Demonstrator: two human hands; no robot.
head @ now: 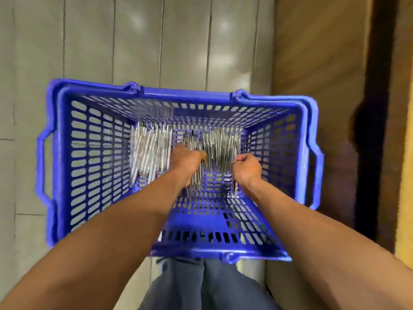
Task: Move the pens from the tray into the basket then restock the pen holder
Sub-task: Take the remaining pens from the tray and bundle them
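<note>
A blue plastic basket (64,153) with slotted walls stands on the floor below me. Several pens lie on its bottom: a pale silvery pile (149,151) at the left and a darker pile (220,144) at the middle and right. Both my arms reach down into the basket. My left hand (186,161) grips a bundle of pens (196,179) that hangs below the fist. My right hand (245,167) is curled in a fist at the dark pile's right edge, and a dark pen end (234,186) shows under it. The image is blurred by motion.
Grey floor tiles (134,52) lie beyond and left of the basket. A brown wooden surface (319,74) and a dark vertical strip (377,108) run along the right. My legs in blue jeans (201,285) stand just behind the basket's near rim.
</note>
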